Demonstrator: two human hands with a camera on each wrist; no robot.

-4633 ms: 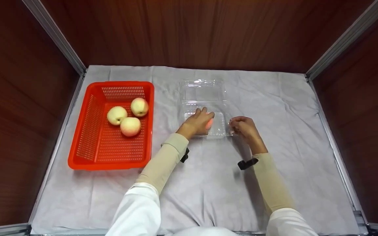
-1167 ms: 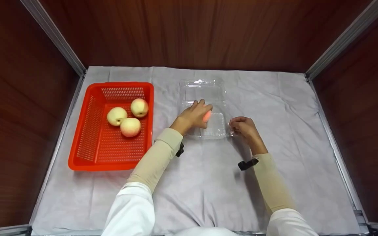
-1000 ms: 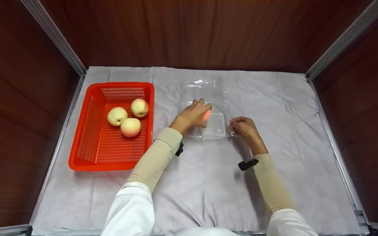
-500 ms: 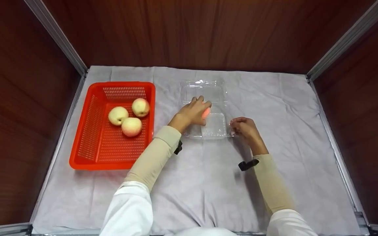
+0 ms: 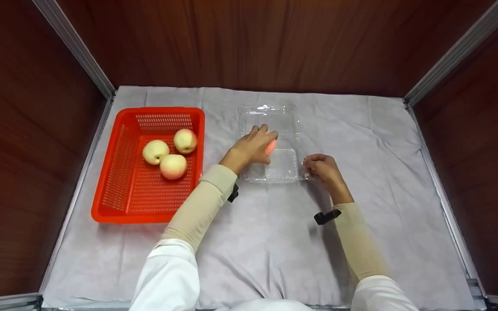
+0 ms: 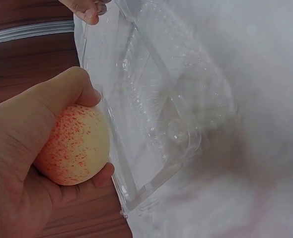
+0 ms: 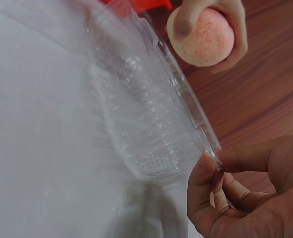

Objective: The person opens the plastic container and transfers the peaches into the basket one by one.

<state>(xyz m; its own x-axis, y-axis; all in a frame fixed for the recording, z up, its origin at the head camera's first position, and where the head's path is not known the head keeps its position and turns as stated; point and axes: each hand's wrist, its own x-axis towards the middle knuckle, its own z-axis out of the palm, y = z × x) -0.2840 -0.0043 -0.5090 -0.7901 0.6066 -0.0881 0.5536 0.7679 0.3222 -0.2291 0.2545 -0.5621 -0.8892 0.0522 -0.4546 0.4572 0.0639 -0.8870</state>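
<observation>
My left hand [image 5: 249, 149] grips a pale yellow peach [image 5: 270, 147] with pink-red speckles, thumb on one side and fingers round the other. In the left wrist view the peach [image 6: 79, 146] is plain to see, apart from the base of a clear plastic clamshell box [image 5: 281, 168] and above it. The box lies unfolded on the cloth, its lid [image 5: 268, 121] toward the back. At the base's right edge my right hand [image 5: 322, 170] pinches the thin plastic rim between thumb and fingers, as the right wrist view shows.
A red plastic basket [image 5: 145, 203] stands left of the box. Inside it are three more peaches [image 5: 173, 166], touching or close together. Grey cloth [image 5: 396, 181] covers the table, and brown wood-grain panels [image 5: 253, 43] enclose the back and sides.
Compared with several seconds ago, my left hand has moved back and slightly left with the peach, up out of the box base. My right hand stays at the rim.
</observation>
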